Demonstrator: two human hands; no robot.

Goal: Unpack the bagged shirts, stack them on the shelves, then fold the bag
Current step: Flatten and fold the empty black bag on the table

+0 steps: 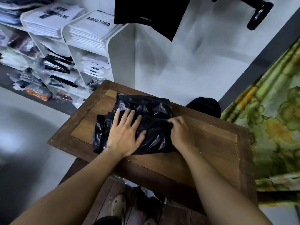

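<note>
So black bag (146, 124) lay crumpled at table (203, 143) centre; left hand (125, 133) pressed flat on it, fingers spread, right hand (180, 133) pinched its 3 o'clock edge; shelves (90, 51) at 10 o'clock held stacked shirts (92, 30)

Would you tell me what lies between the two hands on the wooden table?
In the head view, only the black plastic bag lies between the left hand and the right hand; both touch it.
</note>
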